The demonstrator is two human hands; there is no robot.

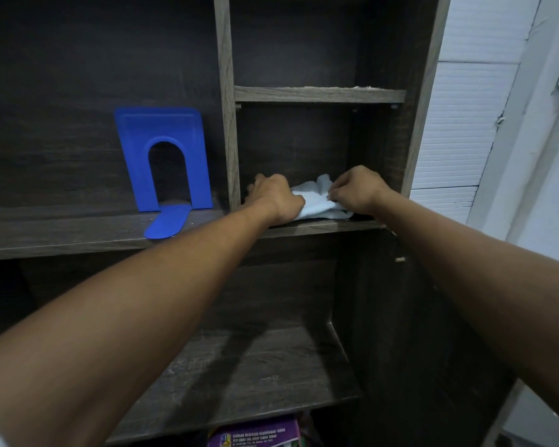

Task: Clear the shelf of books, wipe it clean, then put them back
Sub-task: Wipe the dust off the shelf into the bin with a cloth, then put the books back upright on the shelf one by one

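Hands working: I am watching left hand (273,196) and right hand (357,190) gripping a crumpled, soft white cloth (317,201) on the dark wood-grain shelf (320,227).

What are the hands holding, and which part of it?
Both hold the crumpled pale blue cloth on the dark wooden shelf: the left hand grips its left end, the right hand pinches its right edge.

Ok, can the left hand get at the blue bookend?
Probably yes, but not directly: the divider stands between the left hand, on the cloth, and the bookend. Drawn back round its front edge, the way looks open.
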